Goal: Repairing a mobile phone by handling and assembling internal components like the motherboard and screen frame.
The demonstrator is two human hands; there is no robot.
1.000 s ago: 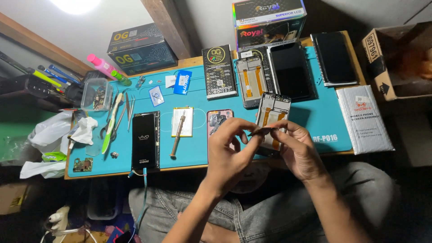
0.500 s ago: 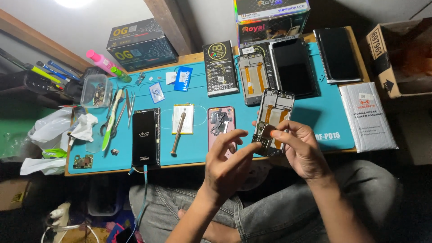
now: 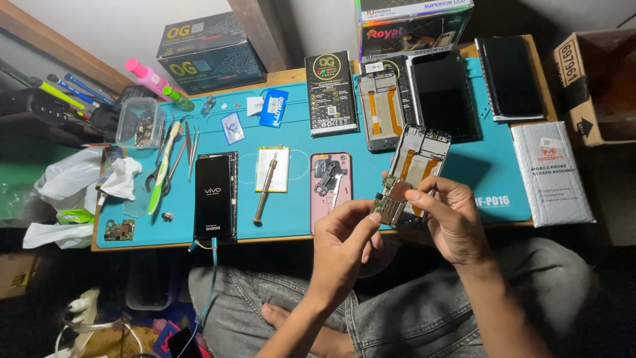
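My right hand (image 3: 454, 222) holds an opened phone frame (image 3: 419, 159) with orange flex cables, tilted above the near edge of the blue work mat (image 3: 291, 219). My left hand (image 3: 341, 242) pinches a small green circuit board (image 3: 389, 207) at the frame's lower end, thumb and forefinger on it. On the mat to the left lie a pink phone back with exposed parts (image 3: 330, 185), a flat battery (image 3: 273, 170) with a screwdriver (image 3: 265, 189) across it, and a black phone with a lit screen (image 3: 213, 197).
Tweezers and a green-handled tool (image 3: 165, 166) lie at the mat's left, beside a clear parts tub (image 3: 139, 122). Another frame (image 3: 377, 109), dark screens (image 3: 442, 93), dark boxes (image 3: 209, 50) and a white package (image 3: 553, 174) line the back and right. A cardboard box (image 3: 593, 79) stands far right.
My left hand has come from beside the frame back to its lower end and now pinches the small board. The frame has shifted slightly down and right.
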